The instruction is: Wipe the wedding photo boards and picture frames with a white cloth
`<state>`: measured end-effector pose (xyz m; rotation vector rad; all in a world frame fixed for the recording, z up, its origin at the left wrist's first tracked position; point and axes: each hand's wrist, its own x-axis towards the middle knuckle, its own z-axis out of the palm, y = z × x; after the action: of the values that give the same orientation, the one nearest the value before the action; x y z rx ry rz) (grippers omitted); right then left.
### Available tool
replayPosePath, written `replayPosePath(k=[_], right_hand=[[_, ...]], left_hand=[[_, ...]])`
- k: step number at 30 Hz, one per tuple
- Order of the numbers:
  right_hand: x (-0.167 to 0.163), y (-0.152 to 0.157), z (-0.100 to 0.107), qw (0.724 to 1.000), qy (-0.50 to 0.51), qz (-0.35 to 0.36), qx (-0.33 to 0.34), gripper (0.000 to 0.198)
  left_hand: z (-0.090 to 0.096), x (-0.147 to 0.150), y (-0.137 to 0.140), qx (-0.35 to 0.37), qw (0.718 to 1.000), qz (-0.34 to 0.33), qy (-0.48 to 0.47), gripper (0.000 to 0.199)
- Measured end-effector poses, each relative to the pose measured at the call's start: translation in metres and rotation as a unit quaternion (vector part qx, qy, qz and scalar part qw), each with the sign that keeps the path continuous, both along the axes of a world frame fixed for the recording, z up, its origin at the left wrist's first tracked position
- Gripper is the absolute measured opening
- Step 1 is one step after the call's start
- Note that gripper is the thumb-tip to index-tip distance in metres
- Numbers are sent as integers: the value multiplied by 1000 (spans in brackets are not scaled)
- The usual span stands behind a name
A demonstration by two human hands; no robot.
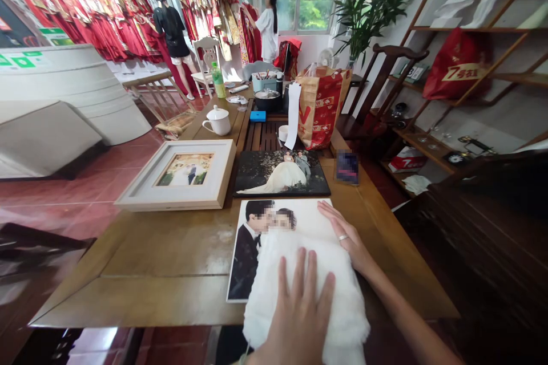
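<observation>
A white fluffy cloth [349, 296] lies over the lower right of a large photo print [242, 265] showing a couple, at the table's near edge. My left hand [297, 308] rests flat on the cloth with its fingers spread. My right hand [345, 234], with a ring on one finger, lies along the print's upper right edge, fingers stretched out and holding nothing. Just beyond the print is a dark photo panel [282, 174] with a bride in a long white gown. A white framed photo [177, 174] lies flat to its left. The print's lower right part is hidden.
On the wooden table [171, 256] stand a lidded white cup [218, 121], a green bottle [218, 81], a blue box [257, 116], a red-and-brown paper bag [323, 108] and a small dark card [346, 167]. Chairs flank it. Two people stand by hanging red garments [128, 17].
</observation>
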<state>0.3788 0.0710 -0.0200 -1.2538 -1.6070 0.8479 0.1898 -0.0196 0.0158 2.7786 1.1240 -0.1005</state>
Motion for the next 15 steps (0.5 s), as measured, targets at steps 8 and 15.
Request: replayPosePath(k=[8,15], right_hand=[[3,-1,-8,999,47,-22,-18,47],[3,0,-7,999,36,-20,-22,47]], left_hand=[[34,31,48,3,993,110,49,96],[23,33,41,58,992,99,51,95]])
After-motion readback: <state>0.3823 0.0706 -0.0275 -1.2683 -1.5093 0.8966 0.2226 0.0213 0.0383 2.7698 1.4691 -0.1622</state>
